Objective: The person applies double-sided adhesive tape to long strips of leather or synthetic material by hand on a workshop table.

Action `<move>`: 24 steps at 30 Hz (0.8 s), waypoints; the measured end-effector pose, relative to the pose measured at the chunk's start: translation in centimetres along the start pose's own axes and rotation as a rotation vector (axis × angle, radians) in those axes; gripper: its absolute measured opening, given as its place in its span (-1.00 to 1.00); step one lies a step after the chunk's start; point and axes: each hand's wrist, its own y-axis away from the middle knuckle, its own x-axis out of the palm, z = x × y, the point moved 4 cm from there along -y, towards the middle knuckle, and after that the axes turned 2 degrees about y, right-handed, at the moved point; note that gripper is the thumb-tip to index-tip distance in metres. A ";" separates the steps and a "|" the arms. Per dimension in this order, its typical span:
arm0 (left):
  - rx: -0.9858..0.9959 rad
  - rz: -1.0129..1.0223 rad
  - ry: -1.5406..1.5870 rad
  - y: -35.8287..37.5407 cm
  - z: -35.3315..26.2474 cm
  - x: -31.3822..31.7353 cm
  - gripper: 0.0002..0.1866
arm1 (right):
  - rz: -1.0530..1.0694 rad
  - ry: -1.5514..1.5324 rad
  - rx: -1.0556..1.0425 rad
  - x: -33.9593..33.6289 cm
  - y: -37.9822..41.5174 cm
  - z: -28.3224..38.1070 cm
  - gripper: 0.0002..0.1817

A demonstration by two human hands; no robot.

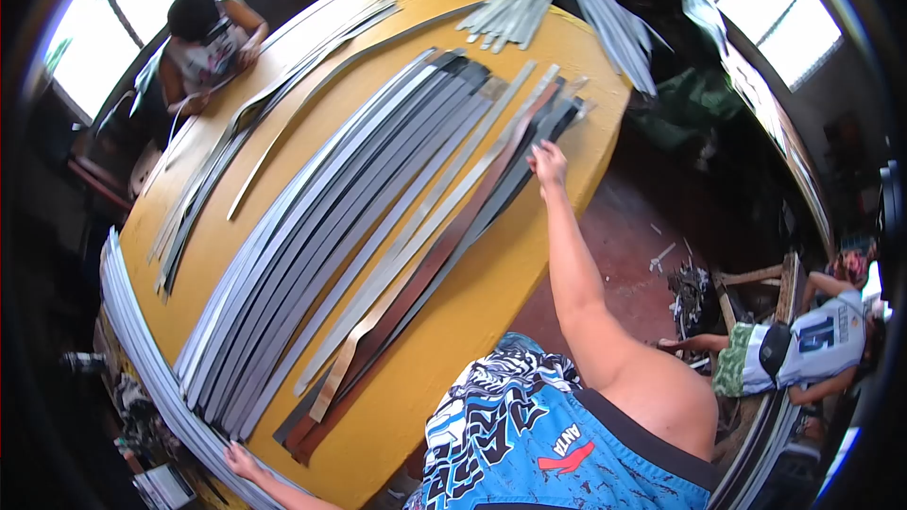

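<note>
Long flat strips in grey, black and white lie side by side across the yellow table. To their right are looser strips, among them a brown strip with a twist near its lower end and a dark strip. My right hand is at the upper right, its fingers drawn together right beside the dark strip's far end. At the lower left, my left hand has its fingers closed near the grey strips' lower ends. I cannot tell what either hand pinches.
Across the yellow table, a person sits by more strips. Strip bundles hang over the far edge; grey strips lie along the left edge. Another person is at right, near scraps on the floor.
</note>
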 end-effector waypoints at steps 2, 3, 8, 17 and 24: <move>0.063 0.178 0.119 5.3 1.5 4.5 -0.53 | -0.217 0.012 -0.130 -8.7 1.5 -1.6 -0.78; 0.307 0.146 -0.035 4.1 -10.2 2.3 -0.59 | -0.338 -0.117 -0.044 -7.9 5.1 -7.9 -0.81; 0.288 0.764 0.197 30.9 -12.0 23.7 -0.67 | -0.635 0.075 0.263 -29.0 9.1 -11.1 -0.81; 0.477 1.659 0.024 75.3 -21.5 44.3 -0.68 | -0.926 0.012 0.990 -55.8 24.4 -24.2 -0.24; 0.668 2.059 -0.010 104.5 -23.5 56.6 -0.73 | -1.215 -0.125 1.064 -69.7 22.3 -23.4 -0.50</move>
